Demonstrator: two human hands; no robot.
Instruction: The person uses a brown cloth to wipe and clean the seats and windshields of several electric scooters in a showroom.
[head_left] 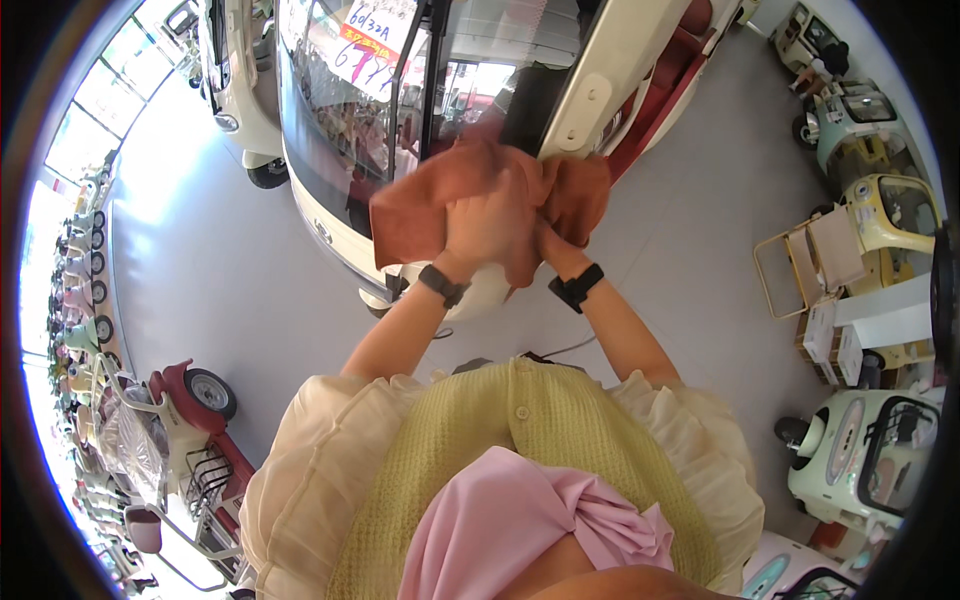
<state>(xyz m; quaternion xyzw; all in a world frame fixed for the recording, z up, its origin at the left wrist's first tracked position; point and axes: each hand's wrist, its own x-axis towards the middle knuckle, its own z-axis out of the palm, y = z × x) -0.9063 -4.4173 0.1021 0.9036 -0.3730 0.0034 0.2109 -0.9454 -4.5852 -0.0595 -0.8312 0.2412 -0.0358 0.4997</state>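
A rust-coloured cloth (408, 215) hangs bunched between my two hands, in front of a cream vehicle (335, 245) with a windshield. My left hand (485, 225) is closed on the cloth's middle, its back toward me and somewhat blurred. On the other side, my right hand (552, 246) grips the cloth's right part (580, 195); the folds hide most of its fingers. Dark bands circle both wrists. Behind the cloth is the lower windshield (340, 120), with a wiper and a printed sheet; whether the cloth touches the vehicle I cannot tell.
The cream vehicle's right side stands open, showing a red interior (665, 95). Another cream vehicle (235, 80) is close at the left. A red three-wheeler (190, 400) stands lower left. Several small vehicles, boxes (825, 335) and a yellow-framed cart (785, 275) line the right.
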